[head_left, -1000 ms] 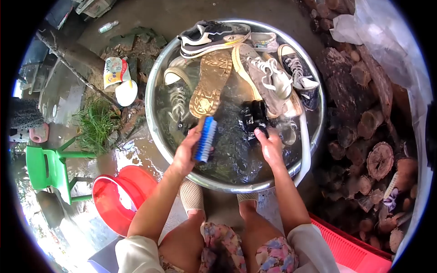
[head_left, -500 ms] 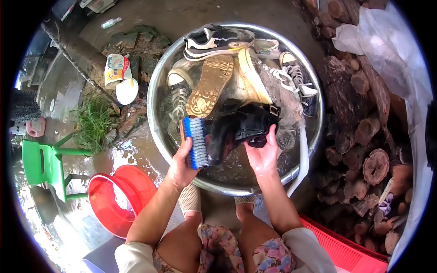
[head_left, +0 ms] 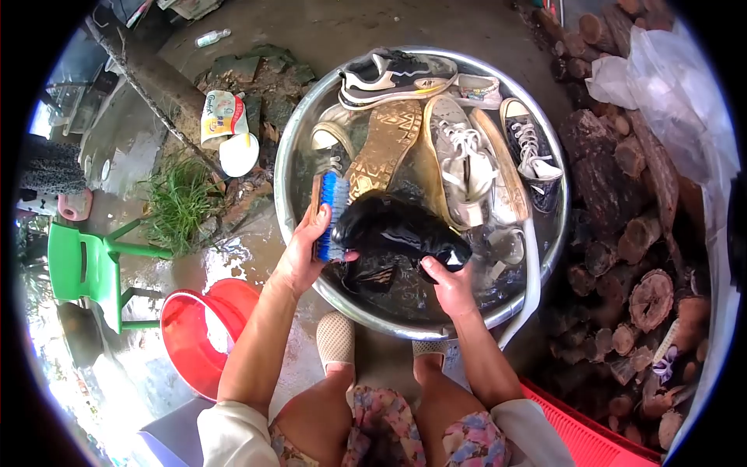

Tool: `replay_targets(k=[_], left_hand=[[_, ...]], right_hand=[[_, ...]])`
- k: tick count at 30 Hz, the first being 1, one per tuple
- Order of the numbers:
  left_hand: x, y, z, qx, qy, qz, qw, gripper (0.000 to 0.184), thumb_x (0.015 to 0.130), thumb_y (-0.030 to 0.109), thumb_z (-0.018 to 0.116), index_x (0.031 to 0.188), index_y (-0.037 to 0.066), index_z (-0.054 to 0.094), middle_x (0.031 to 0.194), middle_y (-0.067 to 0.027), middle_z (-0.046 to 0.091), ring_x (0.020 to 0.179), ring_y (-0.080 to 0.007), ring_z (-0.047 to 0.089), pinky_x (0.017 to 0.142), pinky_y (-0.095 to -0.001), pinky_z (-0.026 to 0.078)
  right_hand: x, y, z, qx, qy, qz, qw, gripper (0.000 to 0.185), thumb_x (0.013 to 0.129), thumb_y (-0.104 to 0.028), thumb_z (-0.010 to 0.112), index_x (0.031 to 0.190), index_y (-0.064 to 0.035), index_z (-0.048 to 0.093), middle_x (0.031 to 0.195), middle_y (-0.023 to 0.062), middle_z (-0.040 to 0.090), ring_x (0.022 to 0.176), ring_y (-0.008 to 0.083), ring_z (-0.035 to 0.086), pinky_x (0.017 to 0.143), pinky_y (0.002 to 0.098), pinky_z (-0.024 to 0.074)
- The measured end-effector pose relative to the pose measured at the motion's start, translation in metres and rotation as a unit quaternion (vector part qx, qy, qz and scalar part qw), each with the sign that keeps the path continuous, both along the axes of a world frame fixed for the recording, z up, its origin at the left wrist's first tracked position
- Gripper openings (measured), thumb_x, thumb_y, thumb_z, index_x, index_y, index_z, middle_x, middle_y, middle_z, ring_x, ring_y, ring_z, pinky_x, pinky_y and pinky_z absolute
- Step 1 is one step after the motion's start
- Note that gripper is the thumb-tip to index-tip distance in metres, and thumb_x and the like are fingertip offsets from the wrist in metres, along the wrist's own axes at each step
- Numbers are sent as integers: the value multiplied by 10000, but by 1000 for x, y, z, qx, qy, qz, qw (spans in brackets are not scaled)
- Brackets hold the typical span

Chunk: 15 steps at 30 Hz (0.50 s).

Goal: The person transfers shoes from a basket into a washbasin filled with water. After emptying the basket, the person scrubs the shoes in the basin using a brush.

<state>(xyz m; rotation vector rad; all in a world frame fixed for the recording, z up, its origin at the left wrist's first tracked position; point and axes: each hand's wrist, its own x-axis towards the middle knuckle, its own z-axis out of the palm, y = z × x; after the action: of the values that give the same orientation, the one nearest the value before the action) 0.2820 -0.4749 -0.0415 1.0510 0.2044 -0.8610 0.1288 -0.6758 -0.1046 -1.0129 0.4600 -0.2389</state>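
Note:
My left hand (head_left: 303,253) is closed round a scrub brush (head_left: 331,216) with a wooden back and blue and white bristles facing right. The bristles are against or very near the toe of a glossy black shoe (head_left: 393,227). My right hand (head_left: 450,282) grips the shoe's other end, thumb on top. The wet shoe is held over the water in a round metal basin (head_left: 562,241). Behind it lie a brown patterned sole (head_left: 385,144), a grey shoe with white laces (head_left: 459,156), a black and white sneaker (head_left: 397,76) and a dark canvas shoe (head_left: 533,152).
A white hose (head_left: 532,280) hangs over the basin's right rim. At the left are a red basin (head_left: 187,331) and a green chair (head_left: 89,265). Cut logs (head_left: 650,300) are piled at the right, beside a red plastic crate (head_left: 580,428).
The black shoe has come up out of the water and turned, its toe now toward the left. The brush has moved up to the shoe, and its bristles have turned to the right.

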Motion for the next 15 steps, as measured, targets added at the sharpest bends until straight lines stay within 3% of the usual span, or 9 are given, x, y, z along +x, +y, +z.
replay_targets(k=[2, 3, 5, 7, 10, 11, 12, 14, 15], left_hand=[[2, 6, -4, 21, -25, -36, 999, 658, 873, 394, 701, 1359, 59, 408, 1148, -61, 586, 952, -163, 622, 687, -369, 590], [5, 11, -14, 45, -37, -64, 996, 691, 851, 391, 729, 1361, 57, 404, 1140, -66, 581, 954, -162, 618, 674, -362, 589], [6, 13, -22, 74, -33, -85, 993, 811, 775, 389, 808, 1371, 45, 378, 1099, -76, 571, 930, -154, 606, 654, -324, 574], [-3, -3, -16, 100, -126, -69, 985, 804, 806, 394, 783, 1380, 26, 357, 1071, -64, 579, 878, -146, 600, 656, -291, 547], [0, -11, -30, 158, -138, -81, 974, 746, 877, 431, 695, 1404, 27, 355, 1088, -92, 593, 926, -152, 578, 702, -279, 517], [6, -15, -40, 188, -150, -65, 968, 734, 901, 428, 667, 1418, 22, 341, 1114, -98, 588, 959, -164, 565, 748, -271, 506], [9, -19, -52, 217, -162, -50, 961, 723, 924, 425, 638, 1432, 16, 327, 1141, -105, 584, 992, -177, 552, 794, -263, 494], [9, -29, -94, 449, -356, 21, 819, 688, 947, 421, 586, 1419, -12, 334, 1236, -235, 558, 1147, -326, 546, 998, -370, 397], [6, -31, -104, 469, -346, 2, 813, 677, 952, 418, 570, 1431, 4, 331, 1264, -248, 539, 1178, -335, 529, 1008, -372, 391]], right_hand=[[-7, 2, -19, -143, 9, 38, 989, 283, 825, 11, 690, 1089, -49, 606, 978, 19, 643, 848, 126, 618, 748, 267, 513], [-11, 4, -24, -48, 29, 80, 995, 327, 811, 40, 685, 1117, -49, 608, 1012, 23, 644, 921, 148, 621, 791, 292, 517], [-8, 2, -35, 95, 42, 123, 987, 390, 854, -52, 669, 1231, -41, 569, 1147, 49, 630, 1060, 194, 588, 917, 364, 473], [0, 2, -51, 273, 61, 143, 949, 449, 910, -189, 638, 1325, -56, 534, 1279, 69, 600, 1177, 224, 550, 1010, 431, 426], [19, -1, -51, 337, 118, 6, 934, 351, 913, -288, 656, 1205, -98, 612, 1194, 52, 651, 1100, 221, 595, 889, 432, 487], [24, 2, -36, 350, 167, -51, 920, 274, 919, -326, 648, 1115, -135, 637, 1080, 30, 678, 967, 219, 620, 737, 400, 512], [29, 2, -21, 369, 160, -74, 913, 257, 915, -340, 652, 1071, -136, 642, 1024, 29, 674, 912, 217, 613, 685, 384, 505], [36, 1, -1, 405, 143, -120, 895, 241, 906, -368, 660, 983, -139, 652, 913, 28, 666, 803, 212, 600, 580, 351, 493], [38, -3, -2, 443, 120, -126, 879, 245, 902, -366, 663, 973, -131, 643, 872, 36, 651, 752, 221, 576, 581, 358, 493]])
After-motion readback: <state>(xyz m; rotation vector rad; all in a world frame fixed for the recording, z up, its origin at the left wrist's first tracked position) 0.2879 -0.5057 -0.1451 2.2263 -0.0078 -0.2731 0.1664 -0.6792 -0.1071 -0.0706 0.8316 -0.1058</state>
